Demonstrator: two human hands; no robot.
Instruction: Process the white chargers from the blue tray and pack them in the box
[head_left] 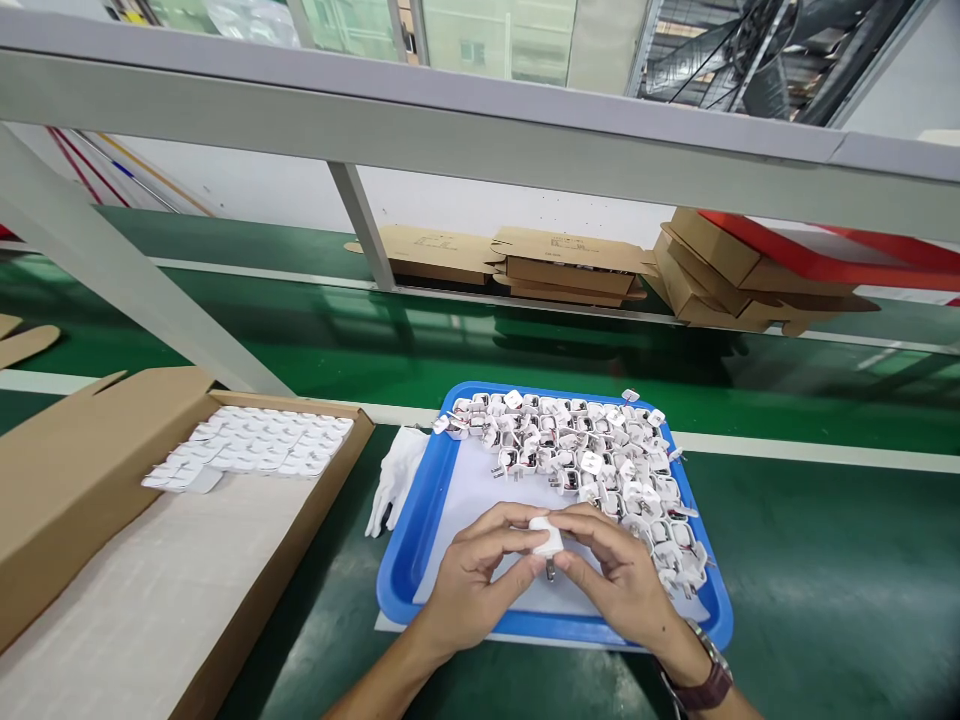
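A small white plug adapter (pixel 547 540), its metal prongs pointing down toward me, is held between both hands over the front of a blue tray (pixel 397 580). My left hand (pixel 480 575) pinches it from the left with thumb and fingers. From the right, my right hand (pixel 615 570) grips the same piece, fingertips at its top and thumb low near the prongs. Behind and to the right of my hands, many white plug housings (pixel 592 462) crowd the tray on a white sheet; several show wires inside their open shells.
An open cardboard box (pixel 277 570) at left holds rows of white pieces (pixel 255 440) at its far end. A white glove (pixel 397 475) lies between box and tray. Flattened cartons (pixel 570 262) sit beyond a grey metal frame (pixel 480 120) across the back of the green table (pixel 825 560).
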